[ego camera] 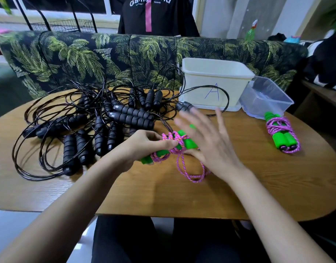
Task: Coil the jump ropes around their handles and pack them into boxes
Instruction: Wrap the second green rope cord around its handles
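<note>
My left hand (pixel 142 145) grips the green handles (pixel 189 142) of a jump rope at the table's middle, with pink rope (pixel 190 171) partly wound round them and a loose loop lying on the table. My right hand (pixel 207 137) is just to their right, fingers spread and blurred, its thumb touching the rope near the handles. A second green-handled rope (pixel 282 134), fully coiled in pink, lies at the right. A tangled pile of black jump ropes (pixel 98 122) covers the left half of the table. A cream box marked "A" (pixel 216 80) and a clear box (pixel 266 97) stand at the back right.
The wooden table (pixel 163 196) has a curved front edge near my lap. A leaf-patterned sofa back (pixel 106 54) runs behind it, and a person in a black shirt (pixel 155 16) stands beyond. A green spray bottle (pixel 251 31) stands at the far right.
</note>
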`<state>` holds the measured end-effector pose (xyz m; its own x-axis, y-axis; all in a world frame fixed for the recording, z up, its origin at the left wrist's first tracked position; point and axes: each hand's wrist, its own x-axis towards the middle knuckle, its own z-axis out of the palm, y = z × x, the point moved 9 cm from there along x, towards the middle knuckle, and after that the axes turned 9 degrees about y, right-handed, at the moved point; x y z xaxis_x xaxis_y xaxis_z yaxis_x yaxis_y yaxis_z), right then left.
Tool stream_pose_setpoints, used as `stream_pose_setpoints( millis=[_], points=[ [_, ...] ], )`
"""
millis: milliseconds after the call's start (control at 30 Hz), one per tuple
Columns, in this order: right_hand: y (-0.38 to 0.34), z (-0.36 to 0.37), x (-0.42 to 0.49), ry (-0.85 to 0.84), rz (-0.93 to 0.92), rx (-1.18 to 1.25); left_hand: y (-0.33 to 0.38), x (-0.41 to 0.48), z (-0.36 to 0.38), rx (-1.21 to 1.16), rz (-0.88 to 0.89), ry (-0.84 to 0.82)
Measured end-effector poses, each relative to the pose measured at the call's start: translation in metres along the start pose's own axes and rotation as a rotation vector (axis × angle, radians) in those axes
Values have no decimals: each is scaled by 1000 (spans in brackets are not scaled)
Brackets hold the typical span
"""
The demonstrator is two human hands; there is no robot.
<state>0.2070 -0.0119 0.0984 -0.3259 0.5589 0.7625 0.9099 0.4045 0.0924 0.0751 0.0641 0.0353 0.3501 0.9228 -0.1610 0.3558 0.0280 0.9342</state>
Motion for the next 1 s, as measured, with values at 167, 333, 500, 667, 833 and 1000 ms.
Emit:
stream_pose_setpoints(
  millis=[167, 333, 500, 667, 833, 1000],
  points=[
    [3, -4, -6, -1, -126, 48, 7, -8, 6, -79, -123, -224],
    [44, -1, -24, 98, 578, 418, 10, 3, 0, -298, -115, -104],
    [59, 27, -43, 102, 973, 630, 27, 9, 33, -222, 330, 14],
    [69, 48, -50, 74, 1087, 761, 11, 40, 35, -173, 372, 114],
    [79, 63, -55, 119, 1191, 994, 9, 67, 31, -220, 427, 101],
    [95, 75, -53, 161, 1271, 1102, 16, 83, 37, -286, 524, 24]
  ],
)
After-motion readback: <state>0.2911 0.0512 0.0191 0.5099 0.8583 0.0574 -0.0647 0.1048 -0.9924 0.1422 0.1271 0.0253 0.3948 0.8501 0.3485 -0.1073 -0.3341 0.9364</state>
